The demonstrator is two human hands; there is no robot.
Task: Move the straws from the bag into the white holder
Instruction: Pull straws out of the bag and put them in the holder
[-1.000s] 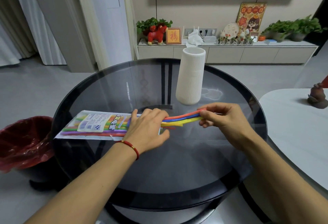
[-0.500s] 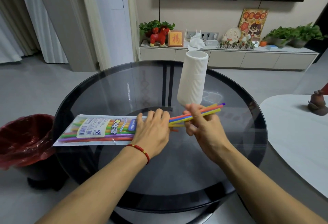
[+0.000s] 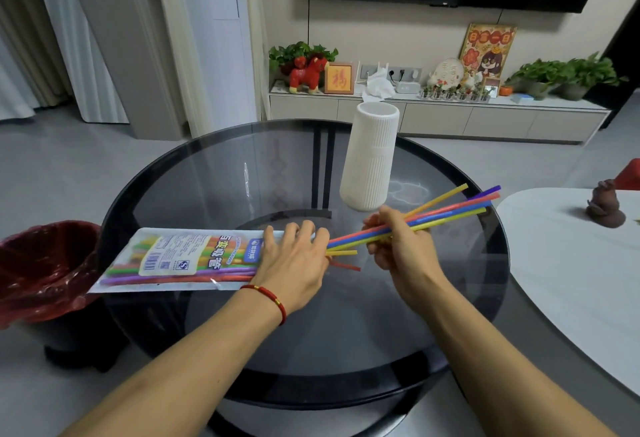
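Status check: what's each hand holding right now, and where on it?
Right hand grips a bundle of straws near its middle, tips fanning up and right. Left hand presses flat on the open end of the bag, not gripping.

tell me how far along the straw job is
Done: nothing visible yet in the white holder; no straw shows above its rim. In hand: the right hand grips a bundle of straws mostly pulled out of the bag, which the left hand pins to the glass table. Left: many straws remain in the bag, two poking from its mouth.
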